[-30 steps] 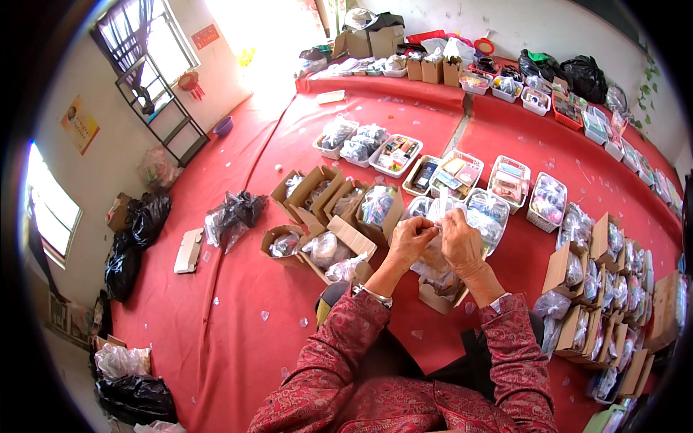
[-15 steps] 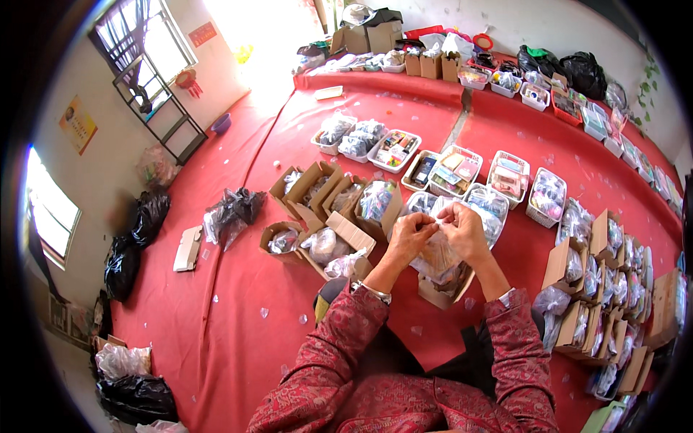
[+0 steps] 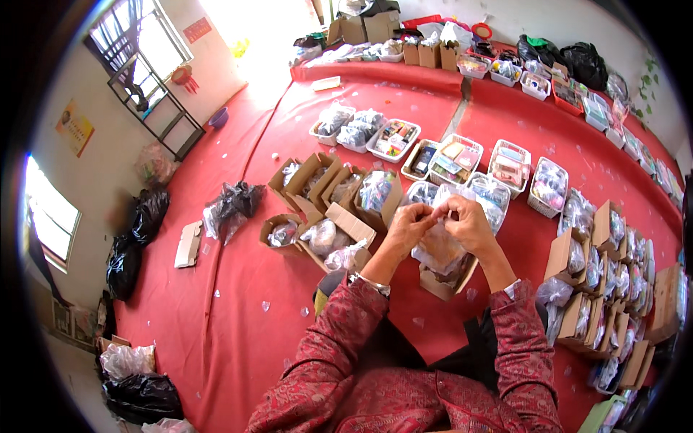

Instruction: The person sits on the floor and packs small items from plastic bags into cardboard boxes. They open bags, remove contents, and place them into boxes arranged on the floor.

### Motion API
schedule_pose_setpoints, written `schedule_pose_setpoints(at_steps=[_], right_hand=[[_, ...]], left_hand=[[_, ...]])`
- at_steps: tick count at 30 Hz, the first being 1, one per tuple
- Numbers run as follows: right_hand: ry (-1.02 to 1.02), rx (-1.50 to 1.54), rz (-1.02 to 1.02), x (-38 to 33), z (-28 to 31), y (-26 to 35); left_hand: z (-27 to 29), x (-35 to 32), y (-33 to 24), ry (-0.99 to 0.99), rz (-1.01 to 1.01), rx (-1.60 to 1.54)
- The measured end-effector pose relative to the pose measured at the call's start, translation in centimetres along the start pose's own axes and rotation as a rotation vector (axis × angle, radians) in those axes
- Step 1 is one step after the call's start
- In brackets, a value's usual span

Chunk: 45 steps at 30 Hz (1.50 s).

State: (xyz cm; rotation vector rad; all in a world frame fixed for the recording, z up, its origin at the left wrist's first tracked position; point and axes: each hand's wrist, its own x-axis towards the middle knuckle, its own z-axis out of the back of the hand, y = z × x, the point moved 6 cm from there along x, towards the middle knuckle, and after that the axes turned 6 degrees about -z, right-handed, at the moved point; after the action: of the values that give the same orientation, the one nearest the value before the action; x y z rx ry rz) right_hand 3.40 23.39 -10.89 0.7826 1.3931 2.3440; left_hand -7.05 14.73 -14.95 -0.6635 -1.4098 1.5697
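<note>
Head view. My left hand (image 3: 409,229) is pinching, thumb drawn to fingers, on the gathered top of a clear plastic bag (image 3: 438,247); my right hand (image 3: 469,225) is meeting it there, its fingers likewise closing on the plastic. Both sets of fingertips are sitting close together; whether they are touching, I cannot tell. The bag is hanging, bulging, below my hands and over an open cardboard box (image 3: 435,287); I cannot tell whether its underside is resting inside.

Edges: white baskets (image 3: 543,207) are standing in a line beyond the bag, the nearest just behind my hands. Brown cartons (image 3: 390,208) are crowding my left side, flaps leaning outward near my forearm.

Room: on the right, red floor covering (image 3: 516,238) is stretching between my wrist and the packed boxes (image 3: 557,254). The widest span is running leftward, from my left sleeve (image 3: 336,328) out to a folded cardboard piece (image 3: 188,244), with small clear scraps (image 3: 266,306) dotting it.
</note>
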Motion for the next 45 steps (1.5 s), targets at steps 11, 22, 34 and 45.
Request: schedule_pose_setpoints(at_steps=[11,22,34,45], right_hand=[[-0.152,-0.109,0.142,-0.6,0.5,1.6],[-0.219,0.358,-0.293,-0.2,-0.1,-3.3],[-0.08,0.65,-0.243,0.1,1.2,-0.9],[-0.089,0.552,-0.024,0.2,4.3,1.0]], left_hand=[[0.1,0.2,2.0,-0.101,0.038,-0.386],[4.7,0.0,-0.2,-0.427,-0.017,0.072],[-0.1,0.1,3.4,-0.101,0.206,-0.71],[-3.8,-0.8,3.4,0.18,0.387,-1.459]])
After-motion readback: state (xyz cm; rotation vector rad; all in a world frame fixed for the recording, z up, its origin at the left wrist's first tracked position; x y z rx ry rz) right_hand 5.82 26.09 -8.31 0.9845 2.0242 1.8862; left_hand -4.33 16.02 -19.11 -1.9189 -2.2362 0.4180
